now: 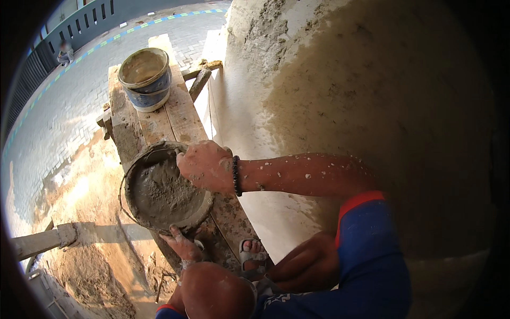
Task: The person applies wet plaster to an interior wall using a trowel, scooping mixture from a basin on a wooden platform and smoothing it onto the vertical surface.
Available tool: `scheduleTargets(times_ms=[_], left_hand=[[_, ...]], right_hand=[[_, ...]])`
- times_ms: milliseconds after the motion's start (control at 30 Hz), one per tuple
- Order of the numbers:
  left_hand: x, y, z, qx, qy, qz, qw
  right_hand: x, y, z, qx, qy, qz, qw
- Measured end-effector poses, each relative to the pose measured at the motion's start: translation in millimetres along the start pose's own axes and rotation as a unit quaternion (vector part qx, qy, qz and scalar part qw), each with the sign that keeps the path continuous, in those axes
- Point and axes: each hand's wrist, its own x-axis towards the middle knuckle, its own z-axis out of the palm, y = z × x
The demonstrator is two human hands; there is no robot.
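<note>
A round bucket (pixel 204 212) of wet grey mortar (pixel 162 194) sits on a plank scaffold, its wire handle (pixel 123 204) hanging down on the left side. Over the bucket's right part, my right hand (pixel 204 166) is closed in a fist, a dark beaded bracelet (pixel 236 175) round its wrist. Whatever it grips is hidden by the fingers. My left hand (pixel 183 245) holds the bucket at its near rim, fingers up against the edge. Both hands are smeared with mortar.
Farther along the planks (pixel 180 111) stands a second, blue-grey bucket (pixel 149 90). A wall (pixel 340 80) with damp, fresh plaster rises close on the right. My sandalled foot (pixel 252 252) rests on the planks. Left lie sandy ground and paving; a person (pixel 65 54) sits far off.
</note>
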Motion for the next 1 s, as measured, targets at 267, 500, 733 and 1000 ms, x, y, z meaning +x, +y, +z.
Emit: scheduleTargets(times_ms=[267,500,733,1000], left_hand=[[2.4,-5.3,-3.4,-0.006,0.008,0.0,1.0],[6.0,-5.1,-5.2,-0.005,0.0,-0.011,1.0],[15.1,-22.9,-18.8,0.009,0.023,0.016,1.0],[7.7,7.5,-14.2,-0.012,-0.033,-0.035,0.999]], right_hand=[[30.7,-2.3,46.5,-0.054,-0.129,-0.06,0.988],[41.1,9.1,76.8,-0.029,-0.286,-0.175,0.942],[9.6,5.5,85.9,0.31,-0.232,-0.038,0.921],[-25.5,3.0,71.6,0.604,-0.206,0.18,0.748]])
